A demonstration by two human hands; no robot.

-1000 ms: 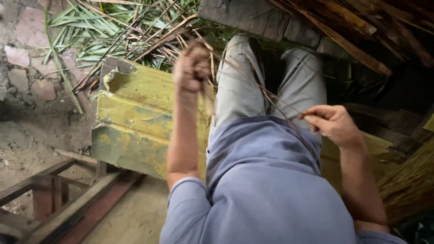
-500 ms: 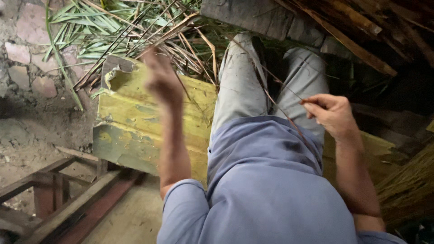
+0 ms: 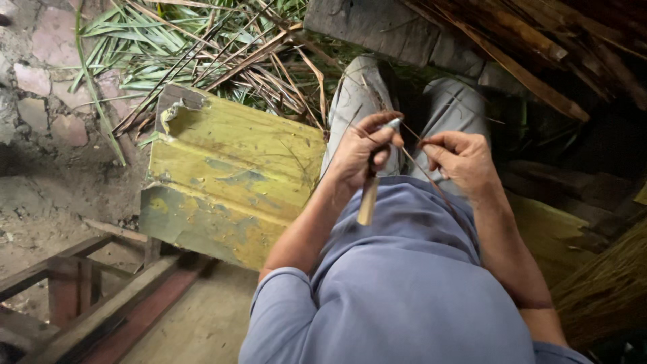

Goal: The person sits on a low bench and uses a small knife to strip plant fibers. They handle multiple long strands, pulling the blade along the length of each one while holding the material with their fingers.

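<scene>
Thin dry leaf rib sits over the lap, pinched at its top end by the right hand, grip closed on it w/ thumb + fingers. Left hand is right beside it, grip wrapped tight round a small knife, pale wooden handle pointing down. Person's on a worn yellow-green bench; palm leaves piled on the ground beyond, dry straw bundle on the right.

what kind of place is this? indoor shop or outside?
Probably an outdoor or semi-open rural work spot, not a shop. Cut palm leaves lie heaped on rough stone paving, beside a worn yellow-painted wooden bench. The left hand grips a wooden-handled knife; the right hand pinches a thin leaf rib.
</scene>
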